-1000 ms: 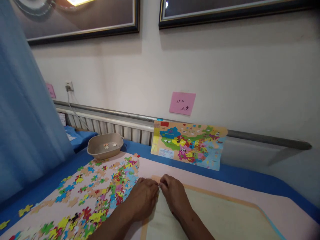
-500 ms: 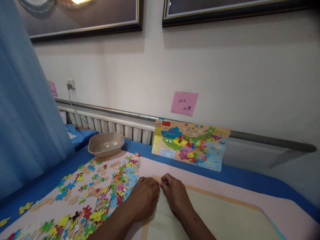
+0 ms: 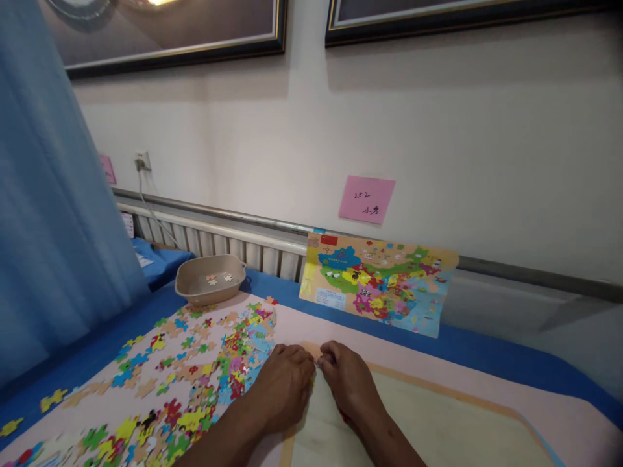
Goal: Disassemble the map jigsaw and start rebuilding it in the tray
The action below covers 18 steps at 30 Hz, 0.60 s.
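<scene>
My left hand (image 3: 287,384) rests at the upper left corner of a pale puzzle board (image 3: 418,418) with an orange border, its fingers curled and closed. Beside it, my right hand (image 3: 346,377) is closed in a pinch, thumb against forefinger, over the same corner. A small pale bit shows at the right fingertips, too little to name; what lies under the left fingers is hidden. To the left of my hands, many colourful jigsaw pieces (image 3: 192,370) lie spread on pink paper (image 3: 160,353), some in a dense group close to my left hand.
Behind the pieces stands a beige basin (image 3: 202,298) with several pieces in it. A colourful map sheet (image 3: 374,285) leans against the wall below a pink note (image 3: 367,199). A blue curtain (image 3: 58,194) hangs at the left; a grey rail (image 3: 233,217) runs along the wall.
The view has shifted slightly, so the surroundings sit a little further right. Both hands stay closed at the board's corner, with only slight finger movement.
</scene>
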Each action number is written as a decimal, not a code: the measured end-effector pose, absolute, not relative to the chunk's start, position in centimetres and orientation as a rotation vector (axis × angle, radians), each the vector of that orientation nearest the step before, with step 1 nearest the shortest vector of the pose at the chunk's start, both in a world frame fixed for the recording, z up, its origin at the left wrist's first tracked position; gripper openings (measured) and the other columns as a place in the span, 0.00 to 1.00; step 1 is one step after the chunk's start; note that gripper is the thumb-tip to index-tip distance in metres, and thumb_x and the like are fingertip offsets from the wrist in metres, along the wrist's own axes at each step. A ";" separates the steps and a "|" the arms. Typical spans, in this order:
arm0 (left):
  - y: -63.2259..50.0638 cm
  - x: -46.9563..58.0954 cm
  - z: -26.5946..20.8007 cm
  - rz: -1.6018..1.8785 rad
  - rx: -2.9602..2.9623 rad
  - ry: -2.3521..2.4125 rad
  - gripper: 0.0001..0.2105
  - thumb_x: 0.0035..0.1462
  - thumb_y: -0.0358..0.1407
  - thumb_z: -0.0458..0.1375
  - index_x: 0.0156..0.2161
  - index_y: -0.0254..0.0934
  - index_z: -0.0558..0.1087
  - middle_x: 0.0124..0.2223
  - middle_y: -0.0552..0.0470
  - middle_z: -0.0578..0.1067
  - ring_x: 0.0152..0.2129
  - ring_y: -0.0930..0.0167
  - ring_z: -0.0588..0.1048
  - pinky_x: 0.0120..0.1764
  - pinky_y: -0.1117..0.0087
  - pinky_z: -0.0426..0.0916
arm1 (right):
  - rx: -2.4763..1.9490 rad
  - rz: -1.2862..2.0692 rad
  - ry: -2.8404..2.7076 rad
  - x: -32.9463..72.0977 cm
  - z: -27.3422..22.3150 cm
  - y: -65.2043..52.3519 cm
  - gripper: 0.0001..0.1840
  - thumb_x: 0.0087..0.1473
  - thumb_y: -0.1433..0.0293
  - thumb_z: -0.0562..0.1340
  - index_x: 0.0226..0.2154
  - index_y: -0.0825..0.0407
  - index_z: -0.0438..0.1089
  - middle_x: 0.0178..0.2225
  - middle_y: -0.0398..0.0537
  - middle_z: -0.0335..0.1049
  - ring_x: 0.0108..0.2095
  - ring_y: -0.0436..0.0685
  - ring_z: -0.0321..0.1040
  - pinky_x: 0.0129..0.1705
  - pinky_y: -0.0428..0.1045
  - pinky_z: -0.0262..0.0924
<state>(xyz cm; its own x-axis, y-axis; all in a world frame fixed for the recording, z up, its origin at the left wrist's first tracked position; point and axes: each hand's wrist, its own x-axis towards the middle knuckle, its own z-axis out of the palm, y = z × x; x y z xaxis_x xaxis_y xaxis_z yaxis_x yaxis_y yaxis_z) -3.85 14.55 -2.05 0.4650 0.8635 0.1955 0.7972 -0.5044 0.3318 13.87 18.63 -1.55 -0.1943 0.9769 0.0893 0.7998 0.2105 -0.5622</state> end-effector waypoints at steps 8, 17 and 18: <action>14.6 -4.0 -1.8 0.467 2.485 1.456 0.09 0.64 0.28 0.56 0.46 0.37 0.76 0.53 0.43 0.81 0.54 0.57 0.76 0.57 0.52 0.68 | -1.647 0.561 -2.117 14.3 -1.6 19.0 0.09 0.63 0.77 0.61 0.36 0.50 0.76 0.40 0.49 0.80 0.43 0.60 0.75 0.44 0.52 0.58; 14.4 -3.9 -1.5 0.462 2.478 1.461 0.10 0.65 0.28 0.55 0.47 0.36 0.77 0.53 0.44 0.81 0.54 0.57 0.76 0.58 0.51 0.68 | -1.691 0.500 -2.176 14.1 -1.6 18.9 0.09 0.64 0.77 0.60 0.38 0.52 0.75 0.41 0.51 0.77 0.44 0.60 0.72 0.45 0.52 0.56; 14.4 -3.9 -1.6 0.464 2.481 1.463 0.10 0.65 0.28 0.55 0.48 0.36 0.77 0.53 0.44 0.81 0.54 0.57 0.76 0.58 0.51 0.68 | -1.698 0.490 -2.170 14.1 -1.5 18.8 0.08 0.63 0.78 0.60 0.39 0.52 0.75 0.41 0.51 0.77 0.44 0.60 0.72 0.45 0.52 0.56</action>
